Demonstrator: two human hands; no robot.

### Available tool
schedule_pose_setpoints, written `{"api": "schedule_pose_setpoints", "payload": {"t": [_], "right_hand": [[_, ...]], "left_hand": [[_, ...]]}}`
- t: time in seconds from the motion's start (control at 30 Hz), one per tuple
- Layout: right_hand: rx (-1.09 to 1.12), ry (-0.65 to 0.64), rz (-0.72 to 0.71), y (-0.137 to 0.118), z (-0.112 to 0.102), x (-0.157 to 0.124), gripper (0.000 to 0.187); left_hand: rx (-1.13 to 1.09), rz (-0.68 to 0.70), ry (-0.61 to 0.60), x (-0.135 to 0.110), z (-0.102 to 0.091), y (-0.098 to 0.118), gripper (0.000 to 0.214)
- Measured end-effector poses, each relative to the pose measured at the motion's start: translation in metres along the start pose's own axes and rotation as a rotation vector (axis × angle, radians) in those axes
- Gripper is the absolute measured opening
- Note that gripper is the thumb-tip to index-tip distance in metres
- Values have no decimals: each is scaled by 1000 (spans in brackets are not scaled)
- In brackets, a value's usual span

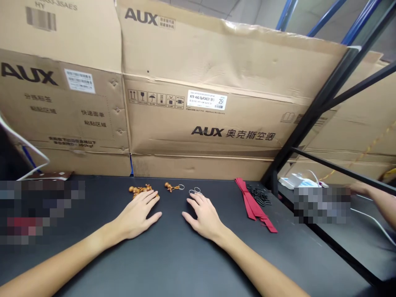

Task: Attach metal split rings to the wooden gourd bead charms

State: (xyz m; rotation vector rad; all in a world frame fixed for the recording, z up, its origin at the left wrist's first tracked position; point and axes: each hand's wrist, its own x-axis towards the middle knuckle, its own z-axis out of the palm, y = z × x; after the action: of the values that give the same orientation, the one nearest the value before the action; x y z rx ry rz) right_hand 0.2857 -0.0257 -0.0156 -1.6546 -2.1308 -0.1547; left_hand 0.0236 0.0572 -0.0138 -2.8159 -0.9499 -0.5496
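Left hand (139, 215): yours lay flat, fingers loosely spread over wooden charms (135, 190). Right hand (204, 218): yours lay likewise spread, fingertips at metal rings (195, 190). Between them sat 1 beaded keyring (175, 188).

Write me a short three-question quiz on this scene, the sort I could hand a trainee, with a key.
1. True or false: in this view, the fingers of the left hand partly hide a cluster of brown beaded charms.

2. Which lies nearest the fingertips of the right hand?
a) a white cable
b) thin metal rings
c) a cardboard box

3. Fill in the colour: the ____ strips lie beside the black pieces on the dark tabletop.

Key: 1. True. 2. b. 3. Red.
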Motion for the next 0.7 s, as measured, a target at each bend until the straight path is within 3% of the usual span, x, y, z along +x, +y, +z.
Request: {"api": "schedule_pose_setpoints", "payload": {"t": [0.13, 0.4, 0.7], "right_hand": [[-79, 58, 91, 6, 2, 0, 39], [-85, 65, 129, 6, 3, -2, 37], [116, 45, -64, -11, -1, -8, 20]], "left_hand": [[-7, 43, 36, -4, 2, -2, 50], [-73, 167, 17, -6, -9, 4, 38], [-184, 252, 24, -6, -11, 5, 33]]}}
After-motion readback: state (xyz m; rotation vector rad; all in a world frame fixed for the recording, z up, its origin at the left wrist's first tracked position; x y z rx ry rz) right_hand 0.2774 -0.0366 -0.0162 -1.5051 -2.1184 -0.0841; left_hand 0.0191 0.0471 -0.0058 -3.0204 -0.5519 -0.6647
